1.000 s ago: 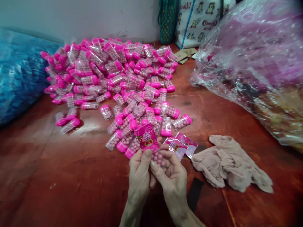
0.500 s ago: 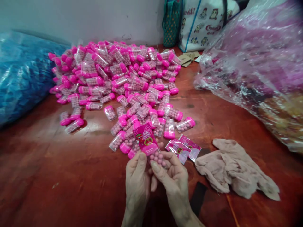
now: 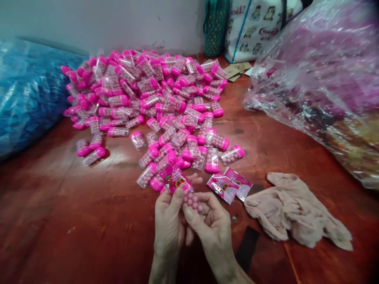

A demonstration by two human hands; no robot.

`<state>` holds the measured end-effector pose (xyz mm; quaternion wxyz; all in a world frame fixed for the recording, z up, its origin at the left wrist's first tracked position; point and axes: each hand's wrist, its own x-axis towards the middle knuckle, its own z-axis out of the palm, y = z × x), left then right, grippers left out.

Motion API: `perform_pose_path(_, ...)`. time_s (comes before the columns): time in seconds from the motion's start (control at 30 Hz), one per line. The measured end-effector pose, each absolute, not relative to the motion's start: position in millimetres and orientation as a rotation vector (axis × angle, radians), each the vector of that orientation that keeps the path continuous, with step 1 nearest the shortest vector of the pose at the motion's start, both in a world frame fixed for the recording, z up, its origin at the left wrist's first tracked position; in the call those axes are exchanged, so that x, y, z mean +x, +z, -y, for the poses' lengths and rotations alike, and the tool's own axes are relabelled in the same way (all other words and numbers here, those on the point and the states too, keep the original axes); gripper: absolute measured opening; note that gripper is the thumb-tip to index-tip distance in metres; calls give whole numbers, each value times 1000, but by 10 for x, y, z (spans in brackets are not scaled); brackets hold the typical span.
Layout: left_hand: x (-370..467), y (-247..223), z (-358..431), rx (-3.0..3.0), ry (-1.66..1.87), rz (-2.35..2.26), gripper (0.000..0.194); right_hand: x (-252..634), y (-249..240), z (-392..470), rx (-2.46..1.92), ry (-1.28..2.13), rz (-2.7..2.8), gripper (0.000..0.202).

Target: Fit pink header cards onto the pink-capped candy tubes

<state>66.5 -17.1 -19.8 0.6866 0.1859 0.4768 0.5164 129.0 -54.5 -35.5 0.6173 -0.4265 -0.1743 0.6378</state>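
Note:
Close together at the front centre, both hands grip one small clear candy tube (image 3: 193,202) full of pink balls. My right hand (image 3: 213,227) holds its lower end, thumb pressed on the side. A printed pink sleeve (image 3: 175,179) is at the tube's far end; I cannot tell how far it covers the tube. My left hand (image 3: 168,221) pinches that sleeve, thumb on top. Just beyond lies a heap of similar tubes (image 3: 148,85) with bright pink caps. Two flat printed sleeves (image 3: 223,186) lie overlapping to the right of my hands.
A crumpled beige cloth (image 3: 291,207) lies on the reddish table (image 3: 89,221) at right. Blue goods fill a plastic bag (image 3: 26,94) at left; a large clear bag (image 3: 319,79) bulges at right. Cardboard pieces (image 3: 235,71) and a white printed bag (image 3: 251,31) are by the wall.
Both hands have shifted slightly left with the tube. The pink sleeve sits lower and leans more to the left. The heap and the flat sleeves stay as they were.

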Motion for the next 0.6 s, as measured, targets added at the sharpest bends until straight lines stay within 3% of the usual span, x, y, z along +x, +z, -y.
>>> perform_pose_path(0.23, 653, -177, 121, 405, 1034, -975, 11, 1308, -350, 564, -1167, 1406, 526, 19)
perform_pose_path(0.47, 605, -209, 143, 390, 1070, -868, 25, 1345, -272, 597, -1223, 1403, 653, 18)
perform_pose_path(0.6, 637, -186, 155, 406, 1037, -869, 20, 1360, -244, 591, -1286, 1315, 721, 16)
